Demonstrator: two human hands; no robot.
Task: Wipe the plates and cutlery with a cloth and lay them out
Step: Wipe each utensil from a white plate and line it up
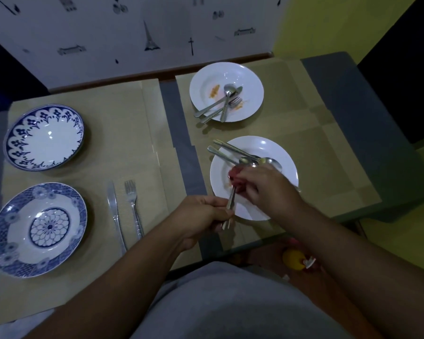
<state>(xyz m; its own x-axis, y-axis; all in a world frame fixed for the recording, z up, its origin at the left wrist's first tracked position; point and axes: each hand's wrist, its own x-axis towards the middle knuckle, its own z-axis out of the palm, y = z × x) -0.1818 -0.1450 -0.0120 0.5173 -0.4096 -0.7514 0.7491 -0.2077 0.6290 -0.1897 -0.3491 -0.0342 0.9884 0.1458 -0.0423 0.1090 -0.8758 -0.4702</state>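
Dim light over the worktop, tan mats laid across it and a white panel printed with little monuments standing at twelve o'clock. At nine o'clock sits a blue-patterned bowl, at seven o'clock a blue-rimmed plate, and just beside that, toward the centre, a knife and a fork lie side by side on the mat, looking wiped and laid out.

Now the action, just right of centre: the left hand is closed around the handle end of a utensil, and the right hand is bunched around a red cloth wrapped over its upper end, above the near white plate. What kind of utensil it is, I cannot tell; the head is buried in the cloth. More cutlery lies across that plate's far side, and orange smears show by the cloth.

At one o'clock, the far white plate waits with its own pile of cutlery and orange residue, so by my reckoning roughly half the job remains.

The risks? If the cloth pulls hard along the shaft, the left hand's hold could slip and drop the piece onto the plate below. A stray wrist could knock the loose pieces off the rim. And that cloth, if it has taken up sauce, may smear instead of clean.
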